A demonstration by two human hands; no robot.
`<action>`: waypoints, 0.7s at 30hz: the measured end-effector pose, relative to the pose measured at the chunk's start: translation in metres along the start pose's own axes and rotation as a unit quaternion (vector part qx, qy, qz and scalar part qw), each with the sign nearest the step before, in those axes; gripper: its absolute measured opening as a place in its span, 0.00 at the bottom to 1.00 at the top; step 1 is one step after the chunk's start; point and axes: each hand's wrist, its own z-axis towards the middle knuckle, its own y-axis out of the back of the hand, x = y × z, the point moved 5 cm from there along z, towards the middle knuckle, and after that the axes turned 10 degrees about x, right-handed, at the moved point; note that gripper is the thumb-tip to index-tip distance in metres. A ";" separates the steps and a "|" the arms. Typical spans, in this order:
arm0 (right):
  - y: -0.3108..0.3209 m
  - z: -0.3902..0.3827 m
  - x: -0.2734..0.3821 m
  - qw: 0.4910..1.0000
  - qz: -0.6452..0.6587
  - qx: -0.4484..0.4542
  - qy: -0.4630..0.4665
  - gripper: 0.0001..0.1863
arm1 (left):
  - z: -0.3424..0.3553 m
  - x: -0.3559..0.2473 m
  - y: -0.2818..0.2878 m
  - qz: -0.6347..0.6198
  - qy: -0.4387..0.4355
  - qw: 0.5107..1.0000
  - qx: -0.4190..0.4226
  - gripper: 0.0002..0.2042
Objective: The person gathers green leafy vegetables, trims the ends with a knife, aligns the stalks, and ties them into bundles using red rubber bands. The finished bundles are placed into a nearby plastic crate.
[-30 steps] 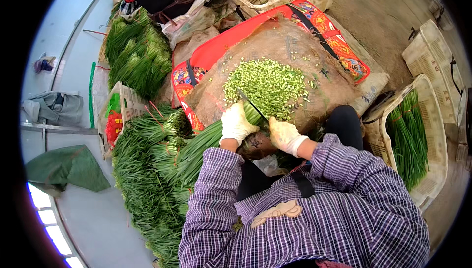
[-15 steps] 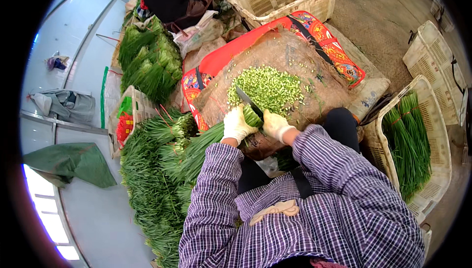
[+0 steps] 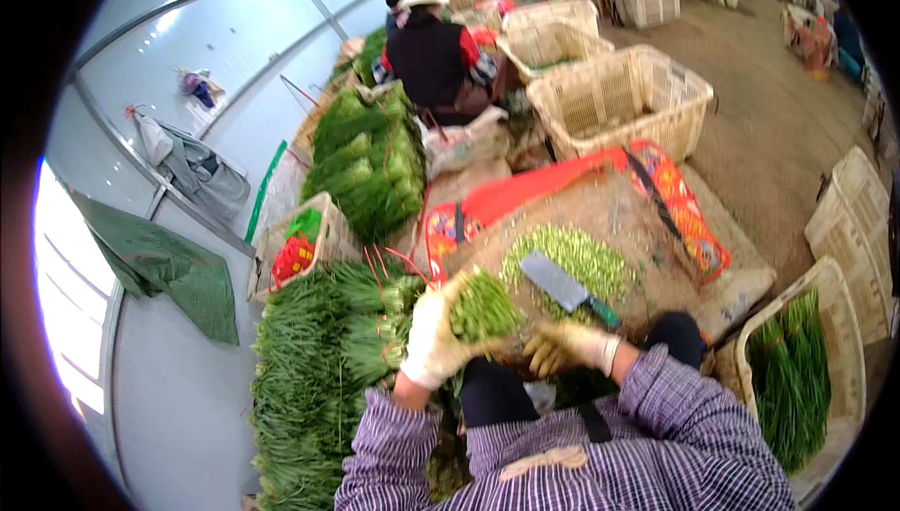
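My gloved left hand [image 3: 436, 338] is wrapped round a bundle of garlic chives [image 3: 485, 308], with the pale cut stem ends facing up and away from me. Just right of it, my gloved right hand [image 3: 567, 346] is empty, its fingers apart and slightly blurred. A cleaver [image 3: 555, 281] with a green handle lies flat on the brown sacking [image 3: 506, 230], partly over a heap of chopped stem ends [image 3: 591, 256]. Below the bundle, its leaves are mostly hidden by my hand and arm.
Many tied chive bundles [image 3: 309, 370] are stacked at my left, with more [image 3: 366, 169] beyond. A crate [image 3: 314, 253] holds red and green items. At right a crate [image 3: 848, 361] holds chives [image 3: 792, 380]. Ahead stand a large crate [image 3: 619, 103] and a seated person [image 3: 431, 56].
The cleaver has left my right hand and now lies on the sacking. My left hand has lifted and tilted the bundle, moving left. The view has tipped up, showing more of the room.
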 end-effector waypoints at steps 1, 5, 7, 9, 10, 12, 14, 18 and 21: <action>-0.019 0.006 -0.002 0.987 0.073 0.144 0.020 0.37 | 0.003 -0.022 0.007 0.031 -0.046 0.998 0.000 0.45; -0.070 -0.007 0.041 0.891 0.362 0.230 0.145 0.41 | -0.017 -0.096 0.009 0.129 -0.240 0.962 -0.008 0.35; -0.083 -0.025 0.052 0.791 0.491 0.336 0.144 0.29 | -0.031 -0.115 -0.001 0.254 -0.292 0.922 -0.007 0.32; -0.079 -0.045 0.056 0.864 0.419 0.187 0.206 0.24 | -0.043 -0.116 -0.003 0.298 -0.265 0.917 -0.024 0.31; -0.078 -0.058 0.065 0.919 0.317 0.091 0.217 0.24 | -0.049 -0.114 0.000 0.304 -0.205 0.930 -0.029 0.32; -0.075 -0.084 0.066 0.932 0.279 0.052 0.227 0.27 | -0.059 -0.089 0.009 0.090 -0.107 0.983 -0.121 0.32; -0.077 -0.100 0.066 0.937 0.252 0.037 0.240 0.28 | -0.086 -0.038 -0.021 -0.193 0.011 0.945 -0.264 0.27; -0.061 -0.092 0.051 0.941 0.203 0.007 0.271 0.31 | -0.054 -0.047 -0.089 0.532 -0.008 0.847 -0.017 0.33; -0.076 -0.088 0.046 0.968 0.097 0.009 0.232 0.34 | -0.024 -0.050 -0.109 0.987 -0.064 -0.149 0.022 0.47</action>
